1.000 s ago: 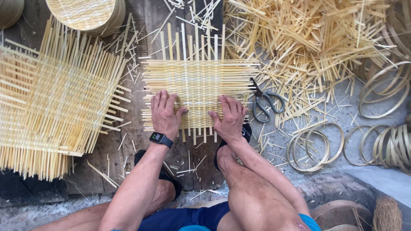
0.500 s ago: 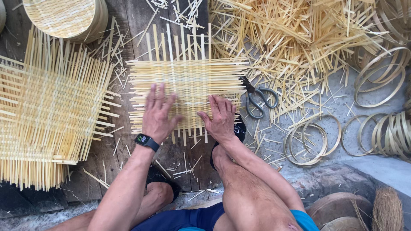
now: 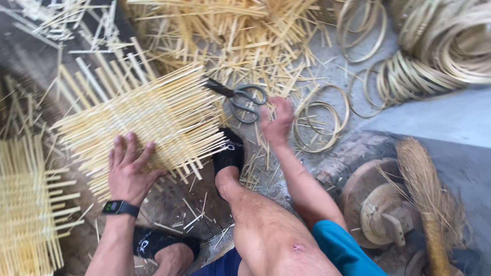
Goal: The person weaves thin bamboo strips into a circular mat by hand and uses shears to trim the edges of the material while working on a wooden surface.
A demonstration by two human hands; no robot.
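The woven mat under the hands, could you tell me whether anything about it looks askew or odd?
The woven mat lies at a slant, its strip ends sticking out unevenly. The left hand presses its near edge; a black shoe rests at its corner. The right hand is off it, near the scissors.

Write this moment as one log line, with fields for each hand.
left hand: flat on woven mat | right hand: open, beside scissors, not holding | right foot: on mat edge

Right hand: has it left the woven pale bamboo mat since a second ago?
Yes. The right hand has come off the woven pale bamboo mat, rightward to the grey metal scissors.
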